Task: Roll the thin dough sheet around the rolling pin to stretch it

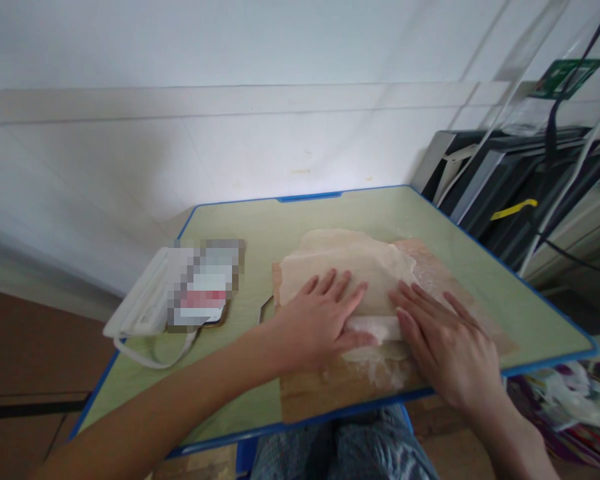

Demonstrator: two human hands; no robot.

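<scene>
A thin, wide sheet of dough (345, 260) with an uneven edge lies over a brown wooden board (310, 397), and its far edge reaches past the board. Across the near part of the dough is a pale, floured cylinder, which looks like a rolling pin (380, 327); my hands hide its ends. My left hand (325, 320) lies flat with fingers spread, its palm over the cylinder's left end and its fingertips on the dough. At the other end rests my right hand (440, 333), also flat, fingers stretched forward over dough and board.
A pale green table (240, 400) with a blue edge carries the board. To the left, a phone (207, 287) with a blurred screen rests on a white pouch (143, 293) with a strap. Dark flat panels (520, 180) and cables stand right of the table, against the wall.
</scene>
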